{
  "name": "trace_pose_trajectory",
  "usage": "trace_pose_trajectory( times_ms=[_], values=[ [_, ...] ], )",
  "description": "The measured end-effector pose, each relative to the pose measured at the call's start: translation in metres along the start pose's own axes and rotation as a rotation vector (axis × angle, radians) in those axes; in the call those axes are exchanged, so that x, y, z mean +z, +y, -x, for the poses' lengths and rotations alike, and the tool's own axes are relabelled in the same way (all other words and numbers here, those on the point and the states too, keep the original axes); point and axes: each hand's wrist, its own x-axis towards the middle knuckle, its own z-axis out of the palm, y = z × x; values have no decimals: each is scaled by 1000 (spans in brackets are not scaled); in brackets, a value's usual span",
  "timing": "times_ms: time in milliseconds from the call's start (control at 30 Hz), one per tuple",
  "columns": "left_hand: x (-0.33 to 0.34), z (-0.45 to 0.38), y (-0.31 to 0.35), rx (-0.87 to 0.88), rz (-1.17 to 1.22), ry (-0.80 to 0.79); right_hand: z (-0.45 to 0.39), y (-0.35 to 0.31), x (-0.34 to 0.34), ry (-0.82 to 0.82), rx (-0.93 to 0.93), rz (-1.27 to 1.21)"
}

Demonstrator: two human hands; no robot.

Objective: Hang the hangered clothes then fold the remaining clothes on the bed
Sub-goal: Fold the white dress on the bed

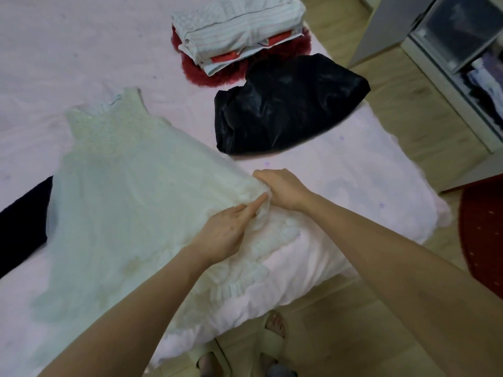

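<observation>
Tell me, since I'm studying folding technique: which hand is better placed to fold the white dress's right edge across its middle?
Probably the right hand: it grips the bunched edge of the white dress farther out, while the left hand lies lower on the skirt.

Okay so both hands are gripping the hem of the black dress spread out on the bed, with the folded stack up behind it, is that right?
Not quite: the head view shows both hands, left hand and right hand, gripping the hem of the white dress, not a black one. The folded stack does sit behind it.

dress white | bedsheet pale pink | garment glossy blk
</observation>
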Motion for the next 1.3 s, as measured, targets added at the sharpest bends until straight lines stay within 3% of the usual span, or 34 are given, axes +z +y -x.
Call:
trace_pose_trajectory(
  times_ms=[200, 333, 467, 533, 600, 667, 733, 767, 833, 867, 933, 1000, 1067, 1167, 1300],
  values=[
    [-8, 0, 9, -388, 88, 219, 34, 12, -11, 419, 11, -118],
    [-9, -9, 15, -131, -91, 350, 35, 25, -20, 446, 264, -203],
    [6, -12, 23, 123, -105, 141, 32, 58, -22, 394, 552, -209],
    [12, -9, 26, 169, -108, 62, 41, 65, -22, 297, 613, -104],
    [16, -4, 28, 129, -150, 103, 54, 60, -18, 277, 469, 82],
    [15, 0, 32, -28, -174, 174, 67, 48, -10, 287, 112, 215],
    [15, 5, 31, -214, -118, 85, 74, 37, 0, 94, -173, 385],
    [15, 12, 28, -262, -85, 2, 76, 33, 5, -66, -201, 485],
    [11, 32, 20, -203, -105, -43, 78, 26, 7, -292, 22, 581],
    [6, 44, 15, -171, -121, 20, 77, 18, 5, -269, 143, 566],
    [-11, 69, 3, -212, -84, 225, 77, 0, 7, -5, 187, 511],
    [-30, 106, -14, -324, -28, 382, 77, -34, 21, 248, 57, 435],
    [-46, 152, -32, -433, 6, 473, 80, -81, 47, 308, -110, 367],
    [-59, 234, -58, -579, 47, 574, 85, -159, 97, 181, -331, 198],
    [-55, 343, -86, -717, 85, 555, 90, -240, 172, -83, -389, 183]
  ],
)
